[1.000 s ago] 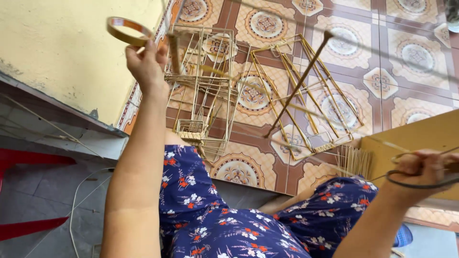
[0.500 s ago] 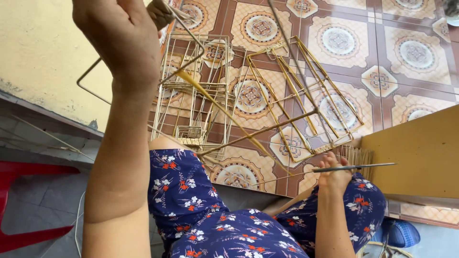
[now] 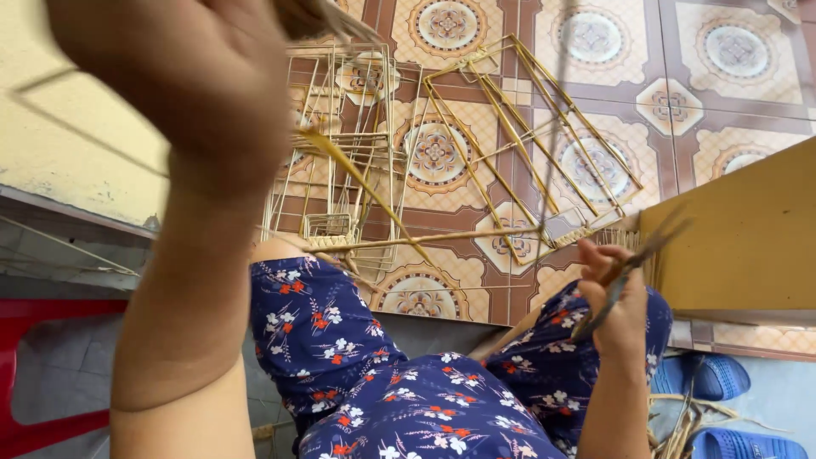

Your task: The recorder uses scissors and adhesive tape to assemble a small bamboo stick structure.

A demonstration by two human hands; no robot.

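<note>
Weaving looks midway: the left hand (image 3: 204, 93), upper left, grips a bamboo strip (image 3: 365, 191) running to mid-frame, the right hand (image 3: 620, 310), lower right, clasps scissors (image 3: 633, 268); finished frames (image 3: 510, 144) lie on the floor.

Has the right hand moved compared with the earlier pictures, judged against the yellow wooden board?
Yes. The right hand has moved left and down, off the yellow wooden board and over the knee in floral fabric.

Blue slippers (image 3: 718, 378), red stool (image 3: 34, 374)
</note>
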